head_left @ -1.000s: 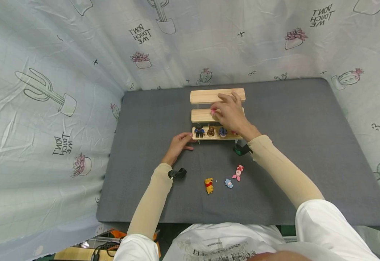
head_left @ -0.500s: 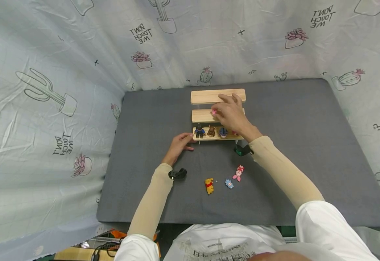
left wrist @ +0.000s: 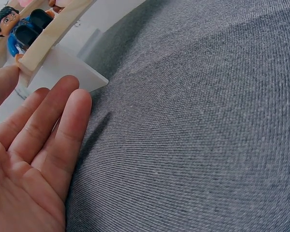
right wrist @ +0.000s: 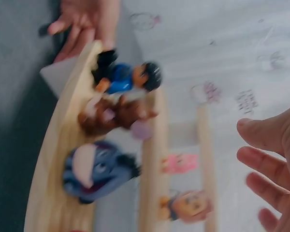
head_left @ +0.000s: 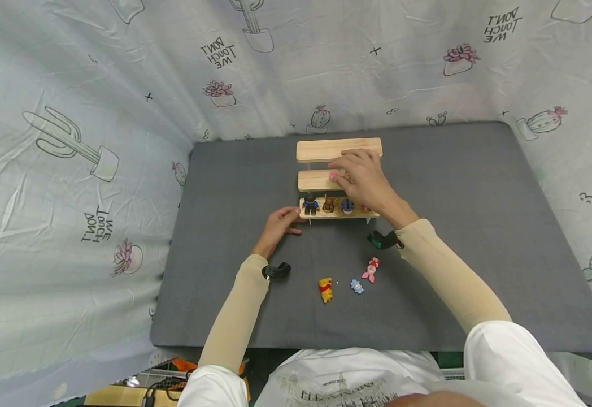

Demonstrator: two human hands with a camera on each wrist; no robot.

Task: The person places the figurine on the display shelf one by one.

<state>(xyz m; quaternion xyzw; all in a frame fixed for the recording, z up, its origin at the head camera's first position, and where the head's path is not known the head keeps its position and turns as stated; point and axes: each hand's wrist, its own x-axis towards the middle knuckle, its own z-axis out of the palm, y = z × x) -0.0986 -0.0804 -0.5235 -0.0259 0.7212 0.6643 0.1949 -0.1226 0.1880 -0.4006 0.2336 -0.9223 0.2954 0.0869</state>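
Figures being set out on a small three-step rack of pale wood; stage looks about midway. Step in hand, my reading: letting go of the small pink figure, which stands upright on the middle board next to a lion-faced figure.

Right hand: fingers spread and apart in the right wrist view, nothing held, just beside the pink figure. Left hand: thumb touching the end of the bottom board, other fingers extended near its white support; probably a steadying touch.

Bottom board carries a black-haired figure in blue, a brown figure, a blue-grey donkey and a reddish-pink one partly hidden by the right arm.

Next move probably calls for drawing the right hand back toward the front without brushing the donkey's row or the top board, then collecting one of three figures lying on the grey-covered bench: yellow bear in red, little pale-blue one, long-eared pink one.

Room: middle board bare left of the pink figure; top board bare where visible. Boards narrow, so figures have little margin at the front edges. Bench open either side of the rack; loose figures well inside its front edge.
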